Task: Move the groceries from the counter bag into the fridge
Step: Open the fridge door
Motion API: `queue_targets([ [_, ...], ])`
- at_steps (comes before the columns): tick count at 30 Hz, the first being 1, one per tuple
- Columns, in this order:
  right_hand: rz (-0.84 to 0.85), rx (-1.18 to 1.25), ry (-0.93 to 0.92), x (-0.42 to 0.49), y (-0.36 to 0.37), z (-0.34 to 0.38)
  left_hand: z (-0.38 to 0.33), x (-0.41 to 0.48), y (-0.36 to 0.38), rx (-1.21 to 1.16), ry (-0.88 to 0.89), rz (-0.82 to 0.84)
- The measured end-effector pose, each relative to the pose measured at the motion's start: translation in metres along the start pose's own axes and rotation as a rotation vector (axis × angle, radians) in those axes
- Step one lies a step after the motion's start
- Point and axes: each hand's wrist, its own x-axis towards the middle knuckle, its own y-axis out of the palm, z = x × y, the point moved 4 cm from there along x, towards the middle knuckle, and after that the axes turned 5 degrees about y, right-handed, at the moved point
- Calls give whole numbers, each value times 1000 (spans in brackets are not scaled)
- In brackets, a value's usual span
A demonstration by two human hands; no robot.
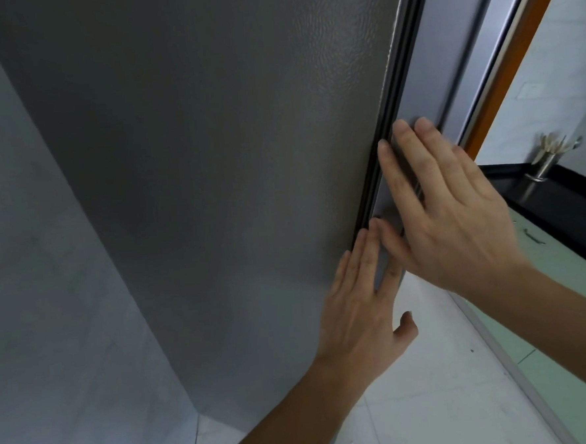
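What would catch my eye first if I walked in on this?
Two bare hands spread flat at the front edge of a tall grey fridge: the right hand higher, the left hand just below it. Far right, a steel utensil holder stands on a black counter.

Both hands flat on the fridge door (424,86) edge — left hand (358,307) low, right hand (455,205) higher, fingers spread.

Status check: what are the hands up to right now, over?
Both hands empty: left hand and right hand flat, fingers spread, at the fridge door edge. No groceries or bag in view. Nothing in the way.
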Motion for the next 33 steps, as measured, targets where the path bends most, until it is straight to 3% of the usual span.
queue_targets([
  [9,-61,-136,-142,-1,4,-20,-7,0,3,15,34,5],
  [20,-105,-96,5,-71,0,-101,-84,31,32,-67,318,112],
  [24,-103,-99,112,-97,2,-135,-87,46,39,-232,484,-90],
  [27,-89,-99,208,-118,10,-169,-65,64,54,-216,394,-177],
  [33,-13,-48,338,-152,37,-216,-49,127,93,-58,210,28],
])
